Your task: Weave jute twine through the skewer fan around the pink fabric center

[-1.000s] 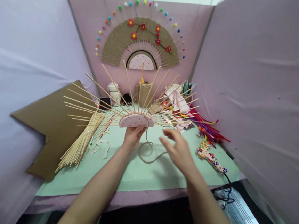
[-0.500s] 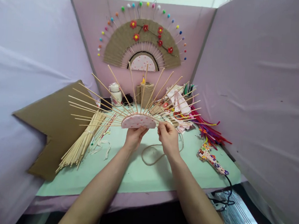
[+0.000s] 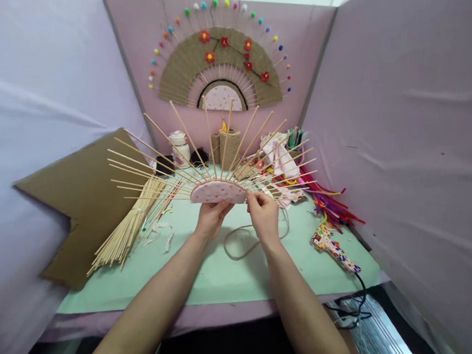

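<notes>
Fan (image 3: 218,191): arc upward, long axis left-right.
Left hand (image 3: 211,219): grips fan's underside.
Right hand (image 3: 264,218): pinches cord (image 3: 235,258) at right corner.
Cup (image 3: 296,154): holds green-handled tools (image 3: 293,138).

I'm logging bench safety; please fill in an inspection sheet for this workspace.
Surface: pale green tabletop.
Work items: pink half-disc with sticks fanned out; cord looped below.
Clutter: stick bundle, cardboard, fabric scraps, pipe cleaners, glue gun.
Hands: left hand grips the half-disc from below; right hand pinches by its right corner, seemingly on the cord.
Cables: black cable runs from the glue gun over the edge.
Surroundings: pink back wall with a fan; fabric-covered side walls.
</notes>
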The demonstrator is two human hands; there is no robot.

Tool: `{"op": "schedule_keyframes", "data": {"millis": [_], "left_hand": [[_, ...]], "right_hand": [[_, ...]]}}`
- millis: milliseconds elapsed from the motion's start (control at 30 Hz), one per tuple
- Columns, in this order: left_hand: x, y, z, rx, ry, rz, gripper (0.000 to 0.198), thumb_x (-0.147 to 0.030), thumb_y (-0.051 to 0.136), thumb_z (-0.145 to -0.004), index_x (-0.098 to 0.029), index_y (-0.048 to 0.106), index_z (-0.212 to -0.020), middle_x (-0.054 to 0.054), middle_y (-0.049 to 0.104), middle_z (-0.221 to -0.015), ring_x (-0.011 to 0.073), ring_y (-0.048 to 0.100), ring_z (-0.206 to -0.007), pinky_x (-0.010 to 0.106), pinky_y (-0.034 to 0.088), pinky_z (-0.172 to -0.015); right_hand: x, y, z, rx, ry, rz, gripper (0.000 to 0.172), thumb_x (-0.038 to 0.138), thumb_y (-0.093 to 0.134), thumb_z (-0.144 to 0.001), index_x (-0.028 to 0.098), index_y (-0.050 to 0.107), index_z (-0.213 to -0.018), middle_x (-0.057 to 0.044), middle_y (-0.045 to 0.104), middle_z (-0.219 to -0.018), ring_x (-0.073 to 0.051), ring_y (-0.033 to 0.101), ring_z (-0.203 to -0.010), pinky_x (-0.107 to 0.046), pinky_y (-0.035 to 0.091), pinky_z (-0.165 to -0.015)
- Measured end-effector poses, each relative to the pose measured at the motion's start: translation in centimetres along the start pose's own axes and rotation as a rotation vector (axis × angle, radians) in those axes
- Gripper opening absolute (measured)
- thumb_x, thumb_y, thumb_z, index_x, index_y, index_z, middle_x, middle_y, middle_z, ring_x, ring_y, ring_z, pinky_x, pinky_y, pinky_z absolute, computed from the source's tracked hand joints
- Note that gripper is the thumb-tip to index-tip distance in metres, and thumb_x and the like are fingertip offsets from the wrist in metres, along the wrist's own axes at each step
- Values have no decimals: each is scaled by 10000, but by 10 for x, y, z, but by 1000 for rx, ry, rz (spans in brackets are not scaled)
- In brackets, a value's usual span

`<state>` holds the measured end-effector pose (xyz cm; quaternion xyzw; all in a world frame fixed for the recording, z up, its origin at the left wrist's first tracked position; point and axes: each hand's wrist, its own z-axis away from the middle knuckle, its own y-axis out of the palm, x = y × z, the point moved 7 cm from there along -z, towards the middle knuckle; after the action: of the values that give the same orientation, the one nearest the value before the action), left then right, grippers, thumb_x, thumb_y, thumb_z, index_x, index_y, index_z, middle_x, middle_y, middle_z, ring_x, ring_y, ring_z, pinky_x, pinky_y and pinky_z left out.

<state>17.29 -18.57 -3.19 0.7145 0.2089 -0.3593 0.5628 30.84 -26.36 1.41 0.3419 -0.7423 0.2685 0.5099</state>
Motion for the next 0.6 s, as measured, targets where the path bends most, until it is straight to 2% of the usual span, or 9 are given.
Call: {"op": "schedule_keyframes", "data": {"millis": [233, 433, 600], "left_hand": [[1, -1, -2, 1, -2, 4, 395, -192, 870, -571, -171, 675, -914, 30, 739, -938, 194, 678, -977, 416, 458, -1039], [0, -3, -3, -34, 6, 21, 360, -178, 860, -581, -179, 657, -878, 3, 730, -872, 157, 684, -890, 396, 489, -1000], [0, -3, -2, -42, 3, 22, 358, -179, 854, -587, -186, 644, -877, -7, 720, -843, 157, 686, -879, 402, 486, -995]], "right_hand": [[-10, 7, -2, 41, 77, -10, 420, 475, 530, -831, 203, 516, -510, 35, 476, -438, -110, 407, -455, -248, 329, -490], [-29, 10, 2, 64, 113, -25, 386, 499, 509, -824, 199, 551, -584, 47, 483, -447, -104, 414, -429, -241, 344, -485], [-38, 12, 5, 164, 126, 204, 404, 465, 405, -887, 204, 543, -611, 23, 547, -499, -123, 493, -469, -245, 374, -530]]}}
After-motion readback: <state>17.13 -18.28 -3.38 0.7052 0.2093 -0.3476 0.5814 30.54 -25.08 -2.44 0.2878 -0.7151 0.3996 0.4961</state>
